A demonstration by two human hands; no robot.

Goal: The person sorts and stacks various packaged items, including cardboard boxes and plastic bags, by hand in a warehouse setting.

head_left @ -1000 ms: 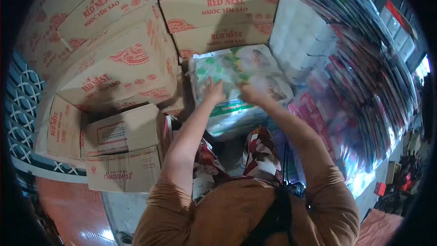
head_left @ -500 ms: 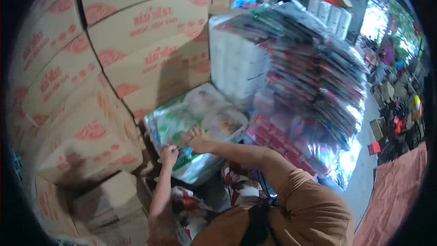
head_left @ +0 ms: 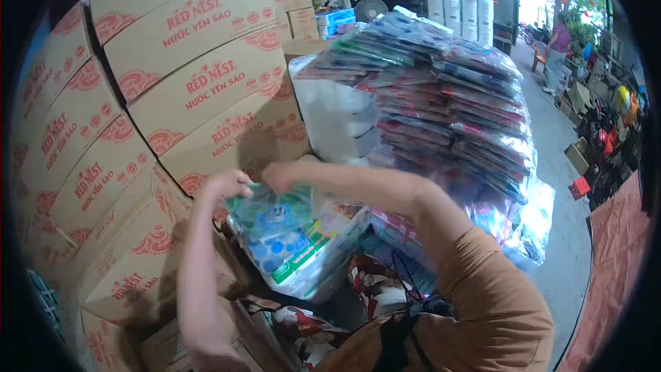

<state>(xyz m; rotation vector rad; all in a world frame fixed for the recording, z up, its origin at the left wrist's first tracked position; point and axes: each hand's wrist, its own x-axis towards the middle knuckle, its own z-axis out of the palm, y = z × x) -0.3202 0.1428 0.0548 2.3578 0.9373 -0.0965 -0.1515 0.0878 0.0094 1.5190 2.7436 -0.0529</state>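
— Pack (head_left: 296, 241) first: where is the pack sitting?
— It is hanging tilted just below both grips, wrapped in printed plastic.
— And the grips?
— The left hand (head_left: 224, 182) and right hand (head_left: 279, 176) are curling tight on its top edge, side by side.
— Around them?
— Red-printed cartons (head_left: 200, 89) are rising left of the grips; flat packets (head_left: 447, 96) are piling up to their right, with a white bag of rolls (head_left: 330, 117) just beyond.

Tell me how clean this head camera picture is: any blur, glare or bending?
Head view: strong fisheye, so the carton stack bows and the corners go black; the left hand and right hand, gripping the wrapped pack, are slightly motion-smeared; daylight blows out the street outside and glints on the plastic-wrapped bundles.
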